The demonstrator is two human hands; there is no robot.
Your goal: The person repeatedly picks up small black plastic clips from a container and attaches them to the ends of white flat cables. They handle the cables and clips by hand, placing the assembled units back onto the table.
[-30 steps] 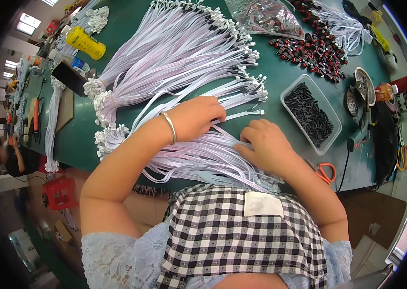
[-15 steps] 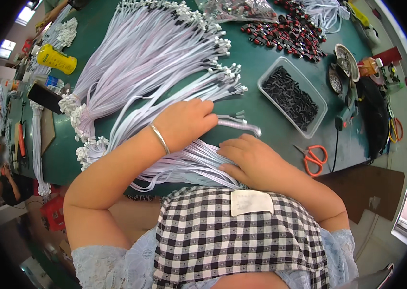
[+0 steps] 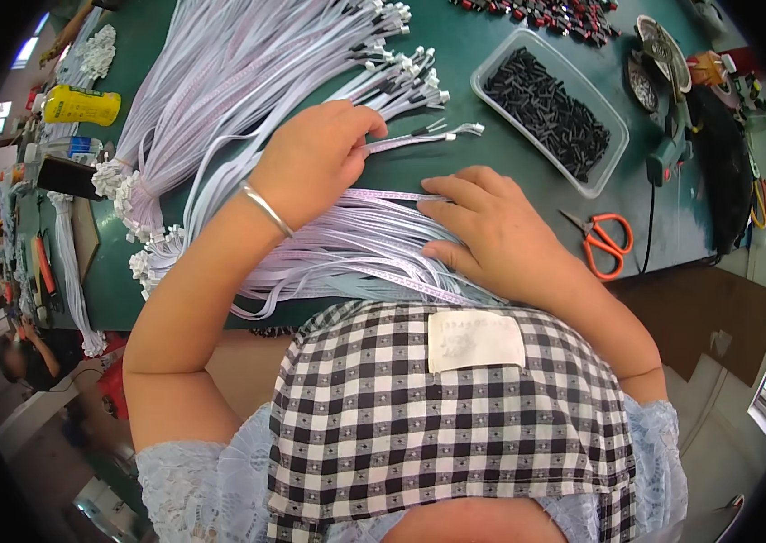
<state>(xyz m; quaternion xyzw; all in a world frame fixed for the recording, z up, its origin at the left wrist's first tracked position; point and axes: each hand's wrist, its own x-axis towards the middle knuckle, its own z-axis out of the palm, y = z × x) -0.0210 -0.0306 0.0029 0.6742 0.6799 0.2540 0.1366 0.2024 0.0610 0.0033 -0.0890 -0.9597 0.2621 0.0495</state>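
My left hand (image 3: 318, 156), a silver bangle on its wrist, is closed in a pinch on a flat white cable (image 3: 406, 140). The cable's split end, with a black sleeve and a small white connector, sticks out to the right of the fingers. My right hand (image 3: 496, 231) lies with its fingers apart over the right end of a loose bundle of white cables (image 3: 347, 249) near my apron. Beyond the left hand spreads a large fanned bundle of similar white cables (image 3: 220, 100), with white connectors at both ends.
To the right stand a clear tray (image 3: 623, 149) of short black tubes, orange-handled scissors (image 3: 608, 246) and a green corded tool (image 3: 670, 154). Red and black parts (image 3: 564, 18) are heaped at the back. A yellow bottle (image 3: 82, 106) and a dark phone (image 3: 68, 177) are at left.
The whole view has shifted, so table things sit higher in it. My left hand has moved slightly left, and the cable end beside it points farther away. My right hand's fingers have spread more.
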